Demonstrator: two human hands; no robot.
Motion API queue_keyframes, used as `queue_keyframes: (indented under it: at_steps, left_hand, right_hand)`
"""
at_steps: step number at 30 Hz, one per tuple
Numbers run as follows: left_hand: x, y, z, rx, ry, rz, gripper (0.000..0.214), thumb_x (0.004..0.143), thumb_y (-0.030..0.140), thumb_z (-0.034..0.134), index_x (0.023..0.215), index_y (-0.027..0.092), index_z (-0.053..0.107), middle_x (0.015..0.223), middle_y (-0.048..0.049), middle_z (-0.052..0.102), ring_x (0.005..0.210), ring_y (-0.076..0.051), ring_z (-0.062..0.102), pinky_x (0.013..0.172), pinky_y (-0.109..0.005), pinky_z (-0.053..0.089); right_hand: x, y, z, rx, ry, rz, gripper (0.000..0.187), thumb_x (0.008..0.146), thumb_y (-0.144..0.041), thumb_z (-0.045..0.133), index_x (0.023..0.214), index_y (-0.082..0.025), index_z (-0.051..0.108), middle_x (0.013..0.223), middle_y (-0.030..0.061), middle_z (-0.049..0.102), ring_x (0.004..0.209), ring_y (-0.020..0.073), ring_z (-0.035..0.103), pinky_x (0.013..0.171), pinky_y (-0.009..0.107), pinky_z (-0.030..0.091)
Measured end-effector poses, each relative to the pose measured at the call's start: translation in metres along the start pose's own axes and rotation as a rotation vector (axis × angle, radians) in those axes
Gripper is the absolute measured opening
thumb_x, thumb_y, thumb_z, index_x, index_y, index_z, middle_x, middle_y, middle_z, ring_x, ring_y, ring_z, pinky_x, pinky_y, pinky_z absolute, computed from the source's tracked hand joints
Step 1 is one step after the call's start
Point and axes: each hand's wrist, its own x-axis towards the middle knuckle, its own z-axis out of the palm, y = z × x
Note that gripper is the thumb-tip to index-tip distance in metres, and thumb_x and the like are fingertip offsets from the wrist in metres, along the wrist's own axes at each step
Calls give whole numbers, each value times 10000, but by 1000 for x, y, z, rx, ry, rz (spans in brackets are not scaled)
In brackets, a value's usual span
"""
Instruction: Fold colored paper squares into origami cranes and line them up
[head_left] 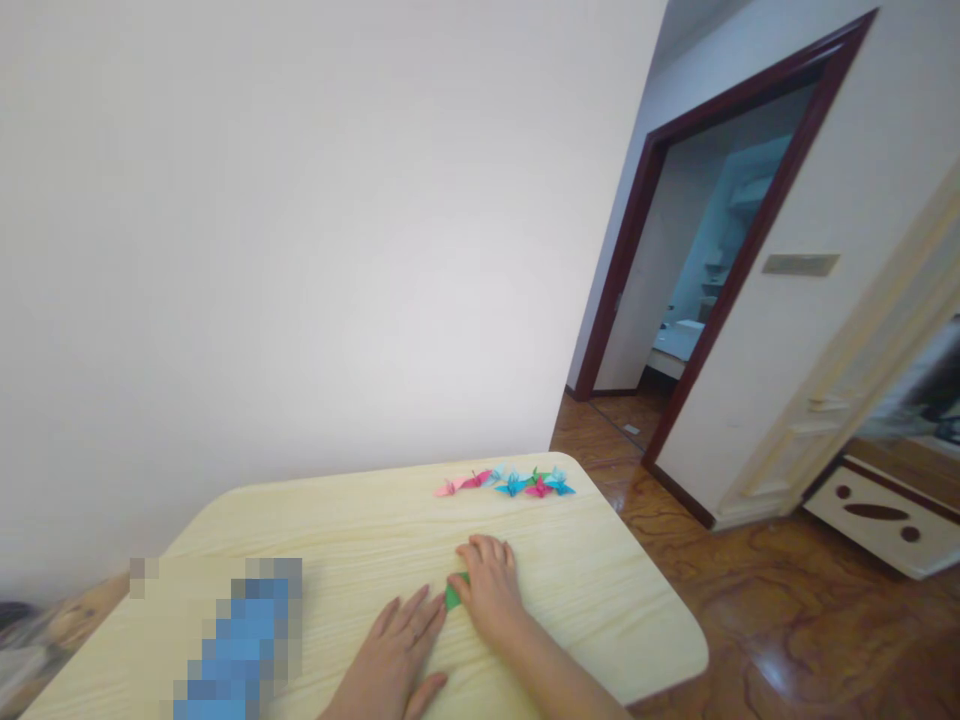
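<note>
A small piece of green folded paper (453, 595) lies on the pale wood-grain table (570, 600), mostly hidden under my right hand (489, 590). The curled fingers of that hand press on it and hold it against the tabletop. My left hand (397, 650) rests flat just to the left, its fingers spread, with the fingertips close to the green paper. A row of several origami cranes (510, 484) in pink, blue and green stands along the far edge of the table, well beyond both hands.
A pixelated blue patch (244, 640) covers something on the left of the table. The rounded table corners end near a white wall at the back and a polished brown floor (780, 590) on the right. A dark-framed doorway (697, 250) and an open white door stand to the right.
</note>
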Motion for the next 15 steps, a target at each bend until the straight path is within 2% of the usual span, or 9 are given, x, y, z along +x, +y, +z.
queue_keyframes:
  at_steps: [6,11,15]
  left_hand:
    - [-1,2,4,7,31,-43,553,850,394,467,1362,282,292,1359,-30,454,1216,-264,437,951,-396,404]
    - [-4,2,12,-36,69,-99,498,828,371,506,1308,294,400,1314,-42,511,1173,-269,488,942,-430,427]
    - [-5,0,19,-170,179,-210,487,778,321,568,1254,289,474,1256,-54,569,1122,-254,537,941,-414,440]
  right_hand:
    - [1,9,-8,29,-58,-129,271,779,-336,621,1038,-264,588,1138,52,556,1081,242,444,937,383,276]
    - [-3,16,-17,117,-145,-224,175,782,-248,626,957,-254,624,1021,17,605,1004,194,484,893,328,300]
    - [-6,17,-23,294,-154,-161,158,704,-174,676,854,-202,632,900,28,618,926,198,510,842,321,328]
